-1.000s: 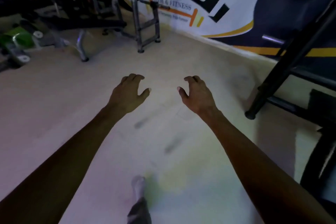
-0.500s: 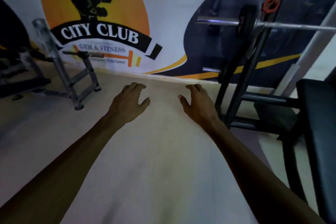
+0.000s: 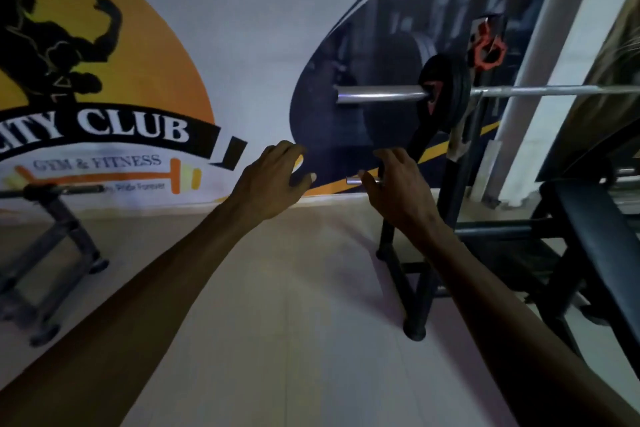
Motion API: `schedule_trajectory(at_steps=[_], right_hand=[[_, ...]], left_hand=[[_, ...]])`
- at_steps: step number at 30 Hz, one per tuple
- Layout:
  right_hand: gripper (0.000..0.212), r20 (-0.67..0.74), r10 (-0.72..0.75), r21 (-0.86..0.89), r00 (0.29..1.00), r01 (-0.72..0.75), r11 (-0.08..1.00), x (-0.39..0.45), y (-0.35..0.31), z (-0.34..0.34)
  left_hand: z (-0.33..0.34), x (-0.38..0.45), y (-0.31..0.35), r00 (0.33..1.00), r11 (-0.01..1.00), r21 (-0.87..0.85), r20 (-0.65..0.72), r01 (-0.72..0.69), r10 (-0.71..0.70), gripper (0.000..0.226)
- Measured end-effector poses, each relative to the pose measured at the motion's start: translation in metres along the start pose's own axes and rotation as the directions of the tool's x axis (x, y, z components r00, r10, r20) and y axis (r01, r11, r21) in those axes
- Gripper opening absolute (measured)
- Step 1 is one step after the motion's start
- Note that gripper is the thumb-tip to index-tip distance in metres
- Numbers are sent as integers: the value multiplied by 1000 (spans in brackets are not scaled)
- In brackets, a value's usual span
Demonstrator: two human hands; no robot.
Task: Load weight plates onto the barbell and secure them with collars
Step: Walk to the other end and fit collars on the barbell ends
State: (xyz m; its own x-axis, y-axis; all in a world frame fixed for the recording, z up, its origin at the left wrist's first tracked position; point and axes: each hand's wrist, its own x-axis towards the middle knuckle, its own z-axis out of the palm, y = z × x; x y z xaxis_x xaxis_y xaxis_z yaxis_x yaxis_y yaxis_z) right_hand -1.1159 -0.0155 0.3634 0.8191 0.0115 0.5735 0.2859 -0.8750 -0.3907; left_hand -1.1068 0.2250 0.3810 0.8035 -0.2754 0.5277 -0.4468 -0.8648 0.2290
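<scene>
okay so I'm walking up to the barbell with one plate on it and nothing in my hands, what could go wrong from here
1. The weight plate on the barbell sleeve shows no collar outside it; the red collar hangs on the rack upright, so the plate might slide outward.
2. The right hand is near a short chrome peg; knuckles could knock it.

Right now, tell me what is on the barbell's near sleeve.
A black plate sits on the barbell, pushed in against the rack. The sleeve outboard of it is bare, with no collar visible. Whether more plates sit behind it is hidden. An orange collar hangs above on the rack.
</scene>
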Motion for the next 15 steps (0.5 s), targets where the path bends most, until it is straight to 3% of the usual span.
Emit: schedule_trajectory(at_steps=[11,15], right_hand=[[47,-167,113,-140,979,-137,981,188,27,39],[43,-238,149,-185,960,-195,963,240,44,58]], left_hand=[[40,240,-84,971,965,-113,-35,-239,236,45],[65,322,-104,938,921,-175,-59,-348,343,54]])
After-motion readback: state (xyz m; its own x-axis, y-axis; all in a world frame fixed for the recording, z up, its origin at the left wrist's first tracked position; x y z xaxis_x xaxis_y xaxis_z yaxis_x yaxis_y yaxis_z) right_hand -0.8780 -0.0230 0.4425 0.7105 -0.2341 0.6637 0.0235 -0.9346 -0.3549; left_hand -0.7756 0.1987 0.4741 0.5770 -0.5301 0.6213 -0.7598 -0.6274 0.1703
